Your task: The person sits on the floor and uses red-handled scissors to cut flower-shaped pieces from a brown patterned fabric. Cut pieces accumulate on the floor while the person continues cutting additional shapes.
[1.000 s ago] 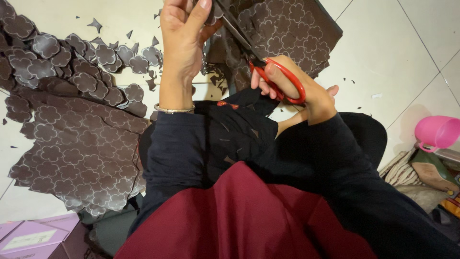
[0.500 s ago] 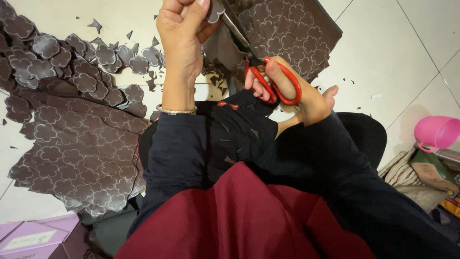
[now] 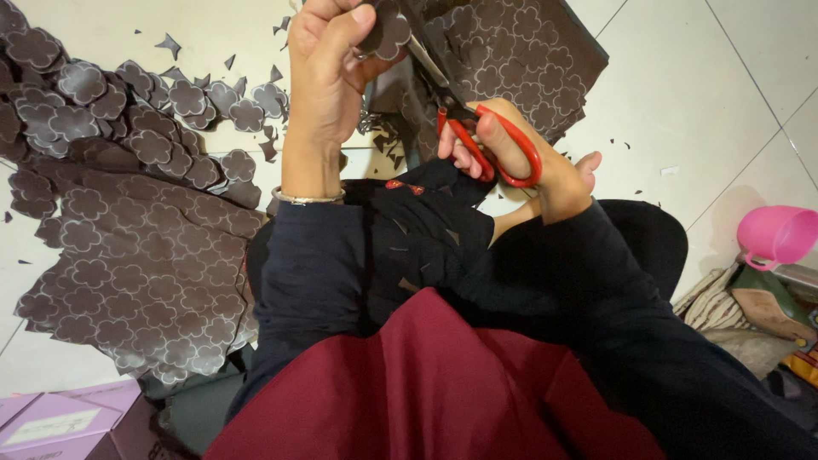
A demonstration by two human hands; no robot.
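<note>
My left hand (image 3: 328,64) pinches a dark brown flower-shaped cutout piece (image 3: 390,30) at the top of the view. My right hand (image 3: 520,158) grips red-handled scissors (image 3: 477,136), whose blades point up toward that piece and lie against the brown sheet with printed flower outlines (image 3: 520,60). A thin bracelet (image 3: 308,199) circles my left wrist. Small brown scraps lie on my dark lap between the two arms.
A heap of cut flower shapes (image 3: 111,102) and a large patterned brown sheet (image 3: 128,273) lie on the white tiled floor at left. A pink plastic cup (image 3: 780,234) sits at right beside bags. A purple box (image 3: 60,417) is at lower left.
The scissors and my right hand have moved slightly left and up along the sheet, closer to my left hand. My left hand stays nearly in place holding the piece.
</note>
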